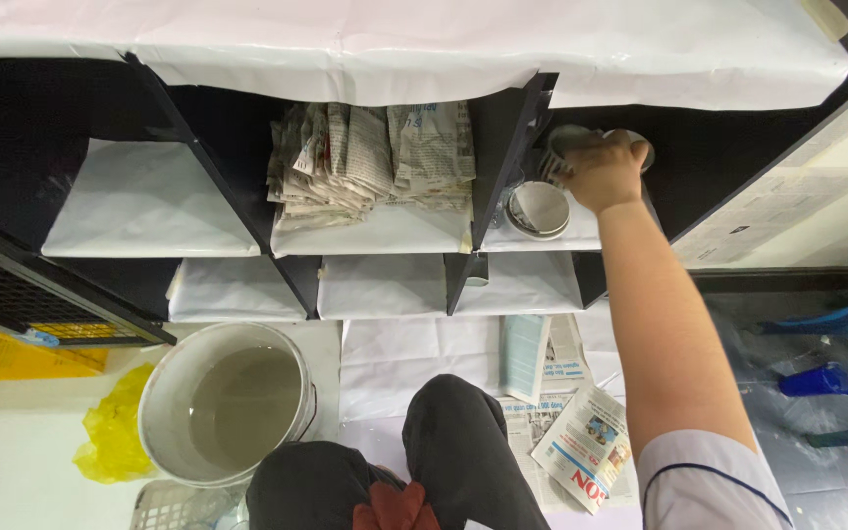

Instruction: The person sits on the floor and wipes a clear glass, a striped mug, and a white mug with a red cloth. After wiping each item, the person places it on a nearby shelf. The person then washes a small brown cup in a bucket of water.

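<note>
My right hand [605, 171] reaches into the right compartment of a black shelf unit [503, 147]. Its fingers are closed around a round pale-rimmed glass or bowl [571, 137] at the back of that compartment. Just left of the hand, a second round glass dish [538, 209] rests on the white paper liner. My left hand is out of sight. The middle compartment holds a stack of folded newspapers [370, 157].
White paper [149, 201] lines the shelves and covers the top. A white bucket of murky water [228, 397] stands on the floor at left, beside a yellow plastic bag [115, 427]. Loose newspapers [571, 432] lie on the floor. My dark-trousered knees [444, 461] are below. Blue plastic items [817, 378] lie at right.
</note>
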